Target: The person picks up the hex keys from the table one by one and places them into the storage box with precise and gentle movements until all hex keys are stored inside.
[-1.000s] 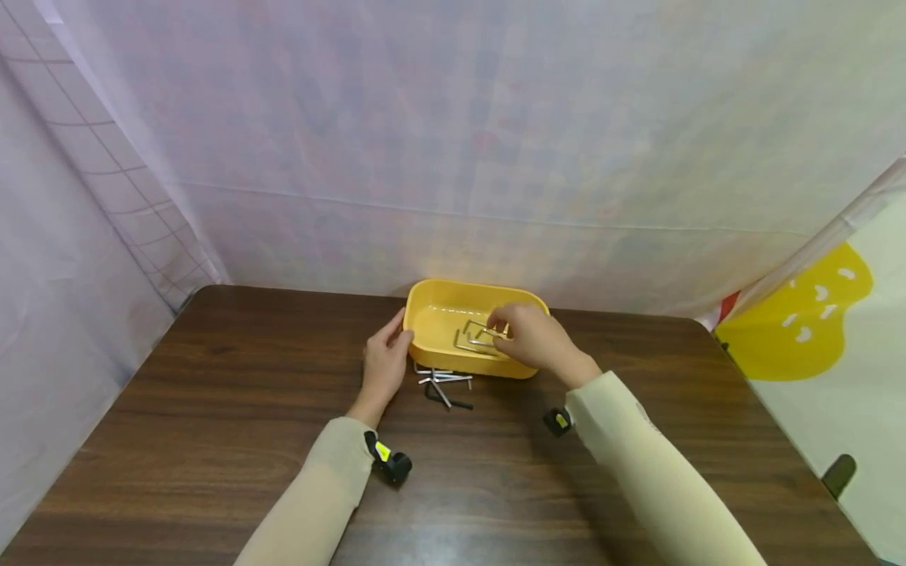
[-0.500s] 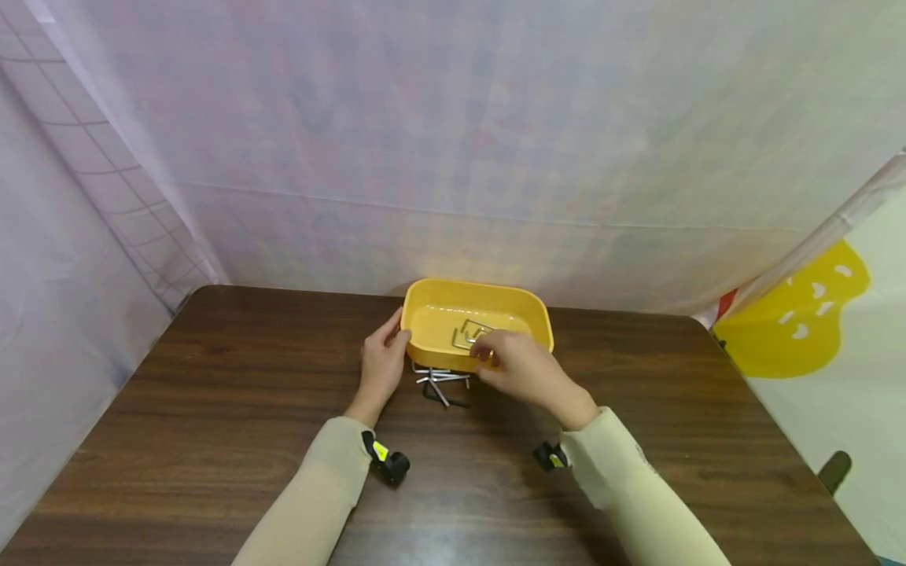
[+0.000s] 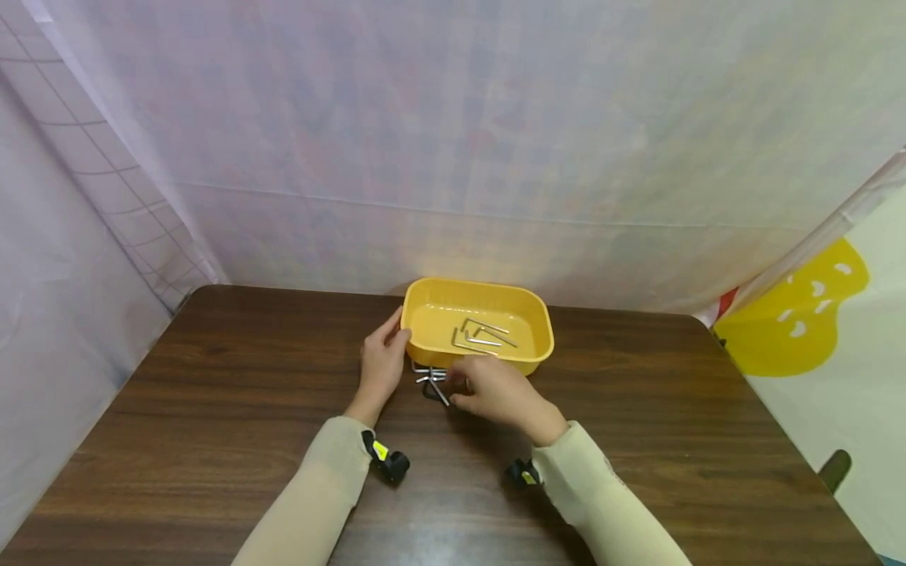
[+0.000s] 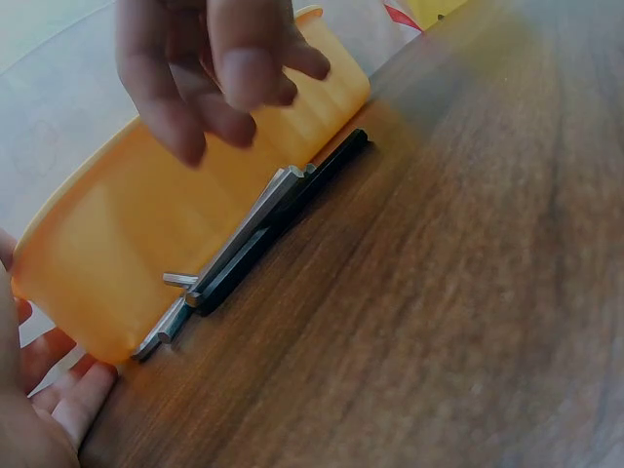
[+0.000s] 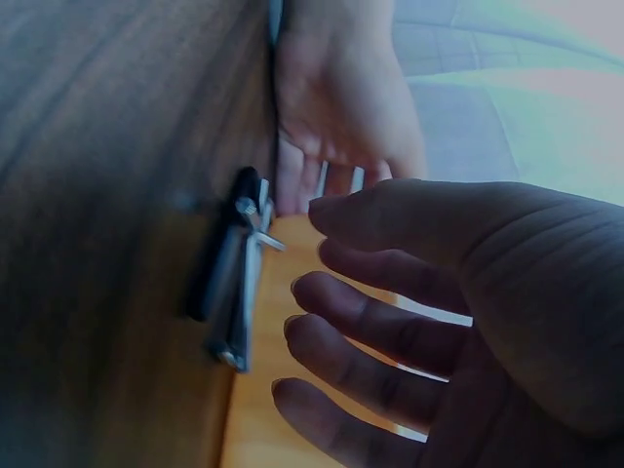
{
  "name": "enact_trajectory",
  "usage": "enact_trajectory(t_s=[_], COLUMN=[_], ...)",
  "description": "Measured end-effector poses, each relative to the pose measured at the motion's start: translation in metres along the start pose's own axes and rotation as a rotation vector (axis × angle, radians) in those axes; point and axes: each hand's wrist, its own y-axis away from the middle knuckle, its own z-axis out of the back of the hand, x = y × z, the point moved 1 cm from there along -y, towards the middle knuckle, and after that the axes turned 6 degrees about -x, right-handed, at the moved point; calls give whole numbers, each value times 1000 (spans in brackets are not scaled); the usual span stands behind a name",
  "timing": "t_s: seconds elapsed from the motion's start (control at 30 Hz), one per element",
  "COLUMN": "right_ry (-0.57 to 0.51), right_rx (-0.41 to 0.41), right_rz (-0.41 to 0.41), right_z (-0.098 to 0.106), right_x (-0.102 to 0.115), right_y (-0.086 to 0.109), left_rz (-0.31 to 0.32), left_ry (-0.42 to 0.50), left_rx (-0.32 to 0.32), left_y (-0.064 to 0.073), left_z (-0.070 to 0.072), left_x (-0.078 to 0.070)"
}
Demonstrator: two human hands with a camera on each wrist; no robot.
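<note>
A yellow plastic bin (image 3: pixel 439 314) stands at the table's back edge, with several silver L-shaped hex keys (image 3: pixel 488 339) lying on its floor. My left hand (image 3: pixel 382 362) touches the bin's left end, fingers along the outside wall and thumb at the front corner. Against the bin's front wall lies a small pile of silver hex keys (image 4: pixel 234 234), crossed over a black hex key (image 4: pixel 249 268). My right hand (image 3: pixel 499 393) hovers just over that pile. Its fingers (image 5: pixel 370 322) are loosely curved and spread, with nothing between them. The head view hides part of the pile behind it.
Dark wood tabletop (image 3: pixel 233 409) extends around the bin on the left, right and front. A pale curtain (image 3: pixel 425 141) hangs close behind the back edge. On the right, a yellow printed shape (image 3: pixel 800 322) shows on white cloth beyond the table's edge.
My right hand has come out of the bin, over its front wall, and down left to the pile on the table. The left hand has stayed at the bin's end.
</note>
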Motion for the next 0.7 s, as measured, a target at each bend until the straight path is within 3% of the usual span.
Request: enact_trajectory(t_s=[0.43,0.7], right_ry=[-32,-10], right_rx=[24,-39], right_rz=[-79,-119], right_z=[-25,-33], right_x=[1,7], right_y=[-3,-14], left_rz=[4,13], left_ry=[7,-12], left_rx=[-7,-11], left_y=[-1,0], left_z=[2,1], left_x=[0,-1])
